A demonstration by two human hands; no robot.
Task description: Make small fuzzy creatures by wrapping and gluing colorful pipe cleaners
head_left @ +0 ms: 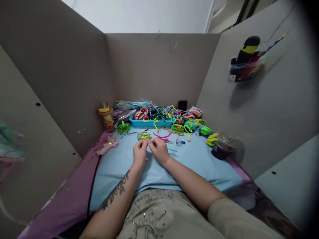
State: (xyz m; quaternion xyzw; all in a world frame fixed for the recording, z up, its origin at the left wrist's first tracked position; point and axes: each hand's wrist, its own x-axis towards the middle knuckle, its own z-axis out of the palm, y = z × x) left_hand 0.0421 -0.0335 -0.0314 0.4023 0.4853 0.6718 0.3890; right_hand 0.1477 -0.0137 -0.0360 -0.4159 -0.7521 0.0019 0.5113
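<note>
Seven o'clock now: dark leafy tattoo [116, 192], left forearm [111, 210]! Khaki shirt [171, 225] at six, dark line-drawn print [149, 200], gold glints [144, 215]; short sleeve [229, 214] at five.

a small, rounded, light pink piece [148, 141] is pinched at the fingertips of the left hand [140, 152], held up over the light blue covered counter [196, 169]. it sits in the narrow space between that hand and the right hand [159, 150], whose fingertips are just beside it; whether they touch it is unclear. its material and finer shape are too small to tell.
</note>
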